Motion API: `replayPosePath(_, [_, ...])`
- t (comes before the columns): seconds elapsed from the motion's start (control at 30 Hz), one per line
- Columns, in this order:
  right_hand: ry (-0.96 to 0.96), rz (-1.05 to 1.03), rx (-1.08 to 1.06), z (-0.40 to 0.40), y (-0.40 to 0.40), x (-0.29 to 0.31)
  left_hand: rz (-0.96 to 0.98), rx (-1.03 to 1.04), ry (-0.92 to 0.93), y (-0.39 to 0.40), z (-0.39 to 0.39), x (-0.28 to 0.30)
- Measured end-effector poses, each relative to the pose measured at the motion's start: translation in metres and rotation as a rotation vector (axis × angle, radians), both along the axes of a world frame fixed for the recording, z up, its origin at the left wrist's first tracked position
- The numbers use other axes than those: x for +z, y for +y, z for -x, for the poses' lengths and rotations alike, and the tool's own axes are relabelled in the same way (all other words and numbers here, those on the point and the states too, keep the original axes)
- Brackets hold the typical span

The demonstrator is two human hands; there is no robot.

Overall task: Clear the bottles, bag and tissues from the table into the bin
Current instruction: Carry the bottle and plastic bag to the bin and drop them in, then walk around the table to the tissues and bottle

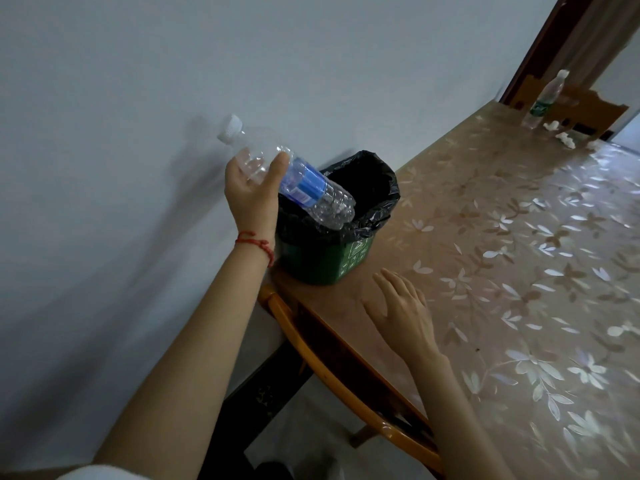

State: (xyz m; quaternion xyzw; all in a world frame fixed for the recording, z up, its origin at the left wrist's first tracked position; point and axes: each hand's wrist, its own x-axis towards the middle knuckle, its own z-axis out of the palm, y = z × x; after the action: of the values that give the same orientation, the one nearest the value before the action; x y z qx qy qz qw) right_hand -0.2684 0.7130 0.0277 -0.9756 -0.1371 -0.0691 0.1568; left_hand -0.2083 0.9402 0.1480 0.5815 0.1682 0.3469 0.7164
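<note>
My left hand (pixel 251 192) grips a clear plastic bottle with a blue label (pixel 304 183) by its upper part, tilted, its base over the mouth of the bin. The small green bin (pixel 325 261) has a black liner and stands on the table's near-left corner. My right hand (pixel 403 306) rests flat on the table beside the bin, fingers straight, holding nothing. At the far end of the table stands a second clear bottle with a green label (pixel 543 100), upright, with crumpled white tissues (pixel 562 133) lying next to it.
The table (pixel 502 254) has a glossy floral cover and runs away to the right. A pale wall lies close on the left. A wooden chair back (pixel 346 372) sits under the near table edge. Another wooden chair (pixel 595 112) and a doorway are beyond the far end.
</note>
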Motion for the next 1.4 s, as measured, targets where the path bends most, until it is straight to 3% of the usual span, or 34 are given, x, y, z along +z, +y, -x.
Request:
replayPosePath(0.3, [0.048,-0.01,0.028,0.004,0.001,-0.007,-0.027,0.086,0.1,-0.009,-0.02,-0.027])
replayPosePath(0.6, [0.071,-0.017,0.048,0.003,0.003,-0.008,-0.151,-0.175,0.356,-0.006,-0.005,-0.057])
replayPosePath(0.7, [0.069,-0.034,0.059,0.003,0.005,-0.007,-0.301,-0.172,0.359,-0.004,0.014,-0.066])
replayPosePath(1.07, [0.062,-0.035,0.054,0.011,0.013,-0.012,-1.314,-0.461,0.543,-0.003,0.084,-0.131])
replayPosePath(1.2, [0.048,-0.025,0.014,0.019,0.008,-0.011,-1.445,-0.502,0.569,-0.007,0.09,-0.141])
replayPosePath(1.4, [0.033,-0.005,-0.102,0.035,-0.013,-0.013,-1.469,-0.593,0.486,-0.025,0.088,-0.139])
